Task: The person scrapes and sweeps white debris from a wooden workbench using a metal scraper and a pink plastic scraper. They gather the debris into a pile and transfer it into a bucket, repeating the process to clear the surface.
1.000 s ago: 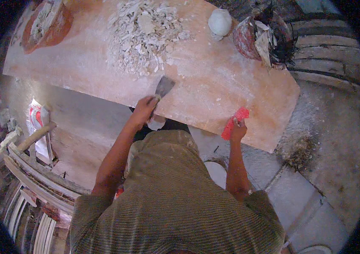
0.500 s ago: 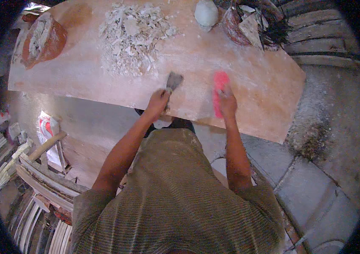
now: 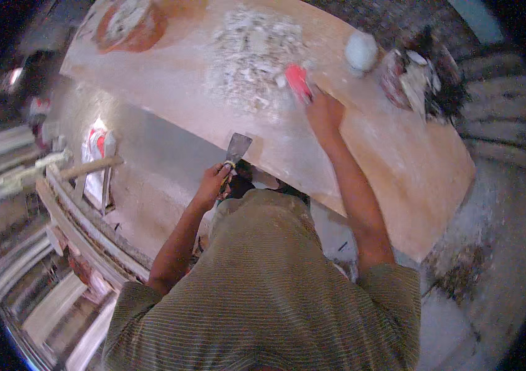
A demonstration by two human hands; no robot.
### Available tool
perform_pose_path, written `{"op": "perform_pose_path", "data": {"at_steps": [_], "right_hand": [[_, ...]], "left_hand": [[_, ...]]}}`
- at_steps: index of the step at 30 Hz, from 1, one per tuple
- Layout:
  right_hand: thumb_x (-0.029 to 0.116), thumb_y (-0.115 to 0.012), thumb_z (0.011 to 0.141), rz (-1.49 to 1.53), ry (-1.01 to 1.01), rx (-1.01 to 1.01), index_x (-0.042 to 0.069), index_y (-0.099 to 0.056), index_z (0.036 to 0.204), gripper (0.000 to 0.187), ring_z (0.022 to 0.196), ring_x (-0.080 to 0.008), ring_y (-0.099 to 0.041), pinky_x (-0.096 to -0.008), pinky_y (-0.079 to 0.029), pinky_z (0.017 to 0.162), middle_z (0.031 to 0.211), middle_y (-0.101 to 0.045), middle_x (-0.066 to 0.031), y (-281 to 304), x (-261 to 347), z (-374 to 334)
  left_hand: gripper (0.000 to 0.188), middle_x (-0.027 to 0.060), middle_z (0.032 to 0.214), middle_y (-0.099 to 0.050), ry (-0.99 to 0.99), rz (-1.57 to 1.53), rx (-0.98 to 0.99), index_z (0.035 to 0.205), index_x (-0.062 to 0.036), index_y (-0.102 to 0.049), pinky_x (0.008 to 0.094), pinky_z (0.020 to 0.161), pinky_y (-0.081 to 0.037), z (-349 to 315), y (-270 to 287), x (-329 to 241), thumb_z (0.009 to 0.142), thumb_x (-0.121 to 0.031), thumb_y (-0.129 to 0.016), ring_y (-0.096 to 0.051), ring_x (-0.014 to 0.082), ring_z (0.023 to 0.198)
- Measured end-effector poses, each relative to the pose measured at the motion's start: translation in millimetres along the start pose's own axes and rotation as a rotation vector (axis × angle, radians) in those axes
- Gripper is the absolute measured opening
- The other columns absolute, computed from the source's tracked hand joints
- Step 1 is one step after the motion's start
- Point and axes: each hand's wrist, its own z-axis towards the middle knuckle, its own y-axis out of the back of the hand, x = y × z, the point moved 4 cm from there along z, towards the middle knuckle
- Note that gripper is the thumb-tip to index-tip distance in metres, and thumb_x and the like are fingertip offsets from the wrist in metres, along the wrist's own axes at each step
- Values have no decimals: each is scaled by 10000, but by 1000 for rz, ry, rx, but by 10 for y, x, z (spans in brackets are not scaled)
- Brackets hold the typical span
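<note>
My left hand [image 3: 215,180] is closed round the handle of a putty knife [image 3: 239,146]. Its grey blade points away from me, over the near edge of the board. My right hand [image 3: 323,112] grips a pink-red oblong piece [image 3: 298,80], blurred, so whether it is a brush or a block I cannot tell. This piece is at the right side of a heap of whitish flakes and crumbs [image 3: 256,52]. The heap is spread on a large pale brown tabletop board [image 3: 393,179]; whether the pink piece touches it is unclear.
An orange-brown bowl [image 3: 158,34] with whitish material sits at the far left. At the far right are a rounded pale object [image 3: 360,52] and a messy bundle [image 3: 420,80]. Wooden framing [image 3: 83,222] and stacked strips are at my left, below the board.
The right hand has moved the pink piece away from me and leftward to the heap. The left hand has drawn the putty knife back to the board's edge. The whole view has turned.
</note>
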Motion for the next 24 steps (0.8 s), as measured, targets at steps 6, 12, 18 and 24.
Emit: {"op": "perform_pose_path", "data": {"at_steps": [6, 12, 18, 24], "right_hand": [[286, -557, 866, -196, 621, 445, 186, -683, 991, 203, 740, -306, -664, -449, -514, 630, 823, -673, -149, -376, -51, -725], [173, -524, 845, -239, 547, 246, 159, -679, 1003, 222, 756, -304, -667, -446, -520, 632, 801, -671, -144, -531, 815, 216], [164, -532, 814, -100, 578, 263, 118, -659, 1030, 255, 744, -291, -671, -460, -522, 627, 816, -666, -147, -1546, 1658, -308], [186, -585, 799, -109, 317, 89, 129, -630, 1099, 309, 770, -283, -662, -450, -520, 638, 840, -672, -115, -936, 2044, 625]], "left_hand": [[218, 14, 707, -508, -83, -361, -165, 982, -62, -550, 228, 322, -285, -209, 362, 78, 951, -277, -531, -465, 105, 417], [238, 4, 747, -538, -65, -428, -295, 957, -81, -557, 223, 314, -304, -310, 581, 192, 929, -318, -567, -441, 91, 409], [207, 18, 712, -527, -121, -483, -303, 1005, -73, -546, 232, 318, -311, -299, 995, 73, 957, -273, -517, -470, 112, 413], [228, 2, 722, -539, -109, -394, -244, 995, -89, -574, 226, 338, -322, 35, 1570, -77, 932, -308, -560, -486, 93, 453]]}}
